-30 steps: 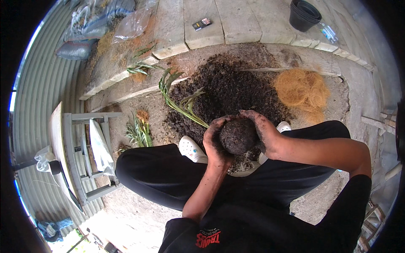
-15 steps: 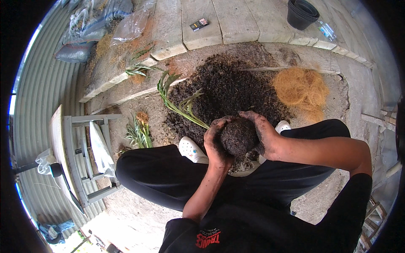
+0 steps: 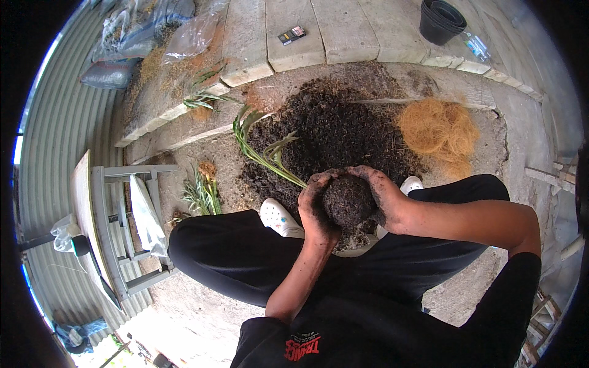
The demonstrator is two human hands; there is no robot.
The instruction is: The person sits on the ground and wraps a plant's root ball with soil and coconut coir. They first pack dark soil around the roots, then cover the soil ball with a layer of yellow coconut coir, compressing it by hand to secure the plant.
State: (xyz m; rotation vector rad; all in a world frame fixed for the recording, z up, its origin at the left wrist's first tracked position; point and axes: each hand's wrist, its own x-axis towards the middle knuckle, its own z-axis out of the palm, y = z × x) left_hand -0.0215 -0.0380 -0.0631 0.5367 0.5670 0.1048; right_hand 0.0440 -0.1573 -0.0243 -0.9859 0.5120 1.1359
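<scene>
Between my two hands is a round, dark ball of soil, roughly as wide as a palm. My left hand curves around its left side, fingers dark with soil. Around its right and far side wraps my right hand, just as dirty. A green leafy plant sticks out to the far left from behind my left hand; its base is hidden there. Beyond my hands a broad heap of loose dark soil lies on the ground.
Right of the heap lies a tangle of tan fibre. More uprooted plants rest at the left, near a grey wooden stool. Black pots and a small pack sit on the far concrete slabs. White clogs are on my feet.
Almost nothing differs. My fingers have shifted slightly around the soil ball, which stays in both hands; the view has moved a little.
</scene>
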